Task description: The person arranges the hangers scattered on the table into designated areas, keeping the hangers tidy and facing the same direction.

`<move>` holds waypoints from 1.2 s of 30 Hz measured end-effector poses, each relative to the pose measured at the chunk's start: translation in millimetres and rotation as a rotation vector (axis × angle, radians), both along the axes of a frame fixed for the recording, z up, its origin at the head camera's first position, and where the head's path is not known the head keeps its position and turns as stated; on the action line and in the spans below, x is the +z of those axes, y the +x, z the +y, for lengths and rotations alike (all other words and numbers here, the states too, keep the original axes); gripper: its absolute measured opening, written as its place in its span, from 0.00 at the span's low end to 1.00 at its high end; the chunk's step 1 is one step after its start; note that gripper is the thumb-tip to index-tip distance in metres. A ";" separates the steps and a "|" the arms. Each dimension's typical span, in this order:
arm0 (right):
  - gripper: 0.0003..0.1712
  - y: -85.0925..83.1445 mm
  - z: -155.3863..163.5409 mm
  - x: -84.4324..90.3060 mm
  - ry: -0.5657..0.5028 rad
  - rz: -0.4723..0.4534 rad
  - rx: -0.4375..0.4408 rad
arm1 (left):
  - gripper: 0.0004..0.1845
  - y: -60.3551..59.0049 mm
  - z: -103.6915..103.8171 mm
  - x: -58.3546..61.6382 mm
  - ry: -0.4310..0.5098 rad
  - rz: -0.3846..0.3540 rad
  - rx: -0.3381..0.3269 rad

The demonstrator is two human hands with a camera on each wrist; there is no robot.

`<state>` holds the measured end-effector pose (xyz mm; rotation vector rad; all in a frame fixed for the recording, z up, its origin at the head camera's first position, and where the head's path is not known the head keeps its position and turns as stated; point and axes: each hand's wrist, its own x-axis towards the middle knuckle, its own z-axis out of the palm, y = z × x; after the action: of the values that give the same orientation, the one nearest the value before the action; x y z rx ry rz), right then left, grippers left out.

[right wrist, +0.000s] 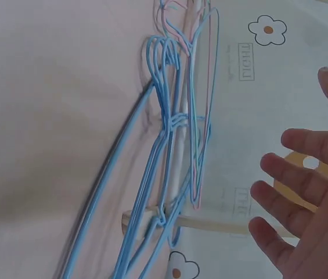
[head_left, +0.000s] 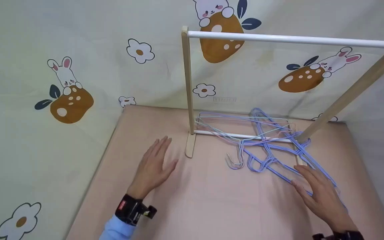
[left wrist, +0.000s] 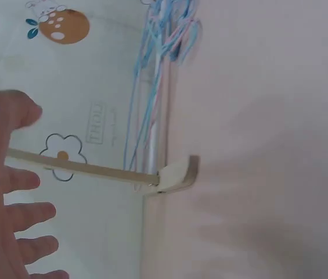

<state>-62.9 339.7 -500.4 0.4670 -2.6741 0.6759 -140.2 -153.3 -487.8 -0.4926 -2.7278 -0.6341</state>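
Hangers point(head_left: 272, 146) of thin wire lie tangled across the rack's bottom bar point(head_left: 242, 135) on the pink tabletop point(head_left: 212, 200); they look light, springy and slippery, likely to snag on each other, so the clustered hooks near the front seem the best place to take hold. The right hand point(head_left: 322, 195) rests with fingers spread on the blue wires, apparently pinching nothing, while the left hand point(head_left: 153, 166) lies flat and spread near the rack's foot point(head_left: 190, 146). Open room lies in front, with curtain walls and the rack's posts close behind.
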 end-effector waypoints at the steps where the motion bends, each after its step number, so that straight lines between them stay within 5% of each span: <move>1: 0.22 -2.1 -0.9 -1.2 -0.002 0.004 -0.001 | 0.35 -5.2 -1.2 3.6 0.018 0.001 0.006; 8: 0.12 -24.4 -14.7 -13.4 -0.003 -0.098 -0.042 | 0.29 -60.7 -2.7 48.3 0.200 0.041 0.045; 13: 0.11 -44.0 -23.6 -18.5 -0.012 -0.143 -0.024 | 0.29 -85.0 11.6 75.0 0.236 0.088 0.013; 36: 0.11 -97.2 -62.8 -40.5 -0.039 -0.119 -0.001 | 0.25 -119.0 64.7 119.1 0.338 0.174 -0.076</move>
<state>-160.1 276.9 -540.9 0.4281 -2.7661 0.7771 -259.3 -88.6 -368.7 -0.5398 -2.3833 -0.9982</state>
